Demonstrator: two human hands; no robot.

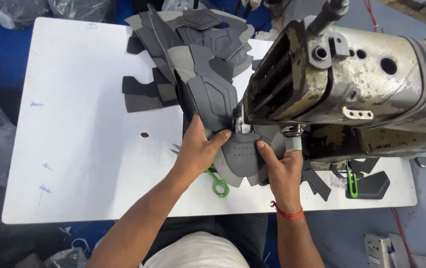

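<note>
White worktable [84, 149] carried a grey perforated shoe-upper piece [243, 151] at centre, lying under the needle area of a worn sewing machine [352, 84]. Left hand [198, 149] pressed flat at its 9 o'clock edge, right hand [282, 168] at 4 o'clock, neither clenched. Stacked grey cut pieces [193, 54] lay at 12 o'clock; green thread snips [218, 184] at 7 o'clock.

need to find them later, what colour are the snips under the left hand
Bright green snips, seen in the head view, partly under the left hand.

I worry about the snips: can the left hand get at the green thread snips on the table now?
Probably yes. The green thread snips lie just beside the left hand, partly under its wrist, with nothing covering the handle loop.
</note>
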